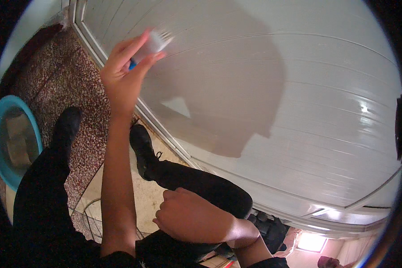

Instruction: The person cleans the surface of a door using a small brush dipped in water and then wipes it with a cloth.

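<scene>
My left hand [124, 62] is raised in front of a white panelled door [201, 60]. It pinches a small pale brush [157, 41] between thumb and fingers, and the brush is blurred. The bristles point at the door surface; whether they touch it I cannot tell. A bit of blue shows under the palm. My right hand [192, 216] is curled into a fist over my lap, near the bent right knee. Nothing shows in that fist, though its palm side is hidden. A large shadow falls across the panels.
A light blue basin [37, 134] of murky liquid stands at left beside my leg. My black shoes are on speckled terrazzo floor [87, 134] and a paler slab [150, 201]. A thin wire or cable [87, 217] curves across the floor. Dark items [271, 227] lie at lower right.
</scene>
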Demonstrator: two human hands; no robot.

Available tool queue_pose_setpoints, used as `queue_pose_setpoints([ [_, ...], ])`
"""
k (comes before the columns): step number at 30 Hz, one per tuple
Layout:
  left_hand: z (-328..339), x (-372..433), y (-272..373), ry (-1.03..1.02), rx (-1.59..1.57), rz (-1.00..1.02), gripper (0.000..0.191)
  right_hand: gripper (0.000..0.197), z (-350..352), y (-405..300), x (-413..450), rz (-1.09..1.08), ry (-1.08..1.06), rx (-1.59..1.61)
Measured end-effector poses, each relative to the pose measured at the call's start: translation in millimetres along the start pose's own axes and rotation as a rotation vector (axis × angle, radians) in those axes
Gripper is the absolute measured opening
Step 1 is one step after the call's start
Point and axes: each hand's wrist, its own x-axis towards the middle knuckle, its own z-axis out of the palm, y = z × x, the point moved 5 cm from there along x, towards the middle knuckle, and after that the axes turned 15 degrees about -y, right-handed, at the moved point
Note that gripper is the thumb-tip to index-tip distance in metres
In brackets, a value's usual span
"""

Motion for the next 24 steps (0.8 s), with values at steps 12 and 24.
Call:
queue_pose_setpoints([
  [12,17,29,34,-0.029,0.057,0.093,0.045,0.023,1,0,-2,-0.011,0.047,-0.028],
  [24,65,39,91,-0.184,0.055,0.258,0.048,0.012,40,45,43,0.157,0.062,0.072],
])
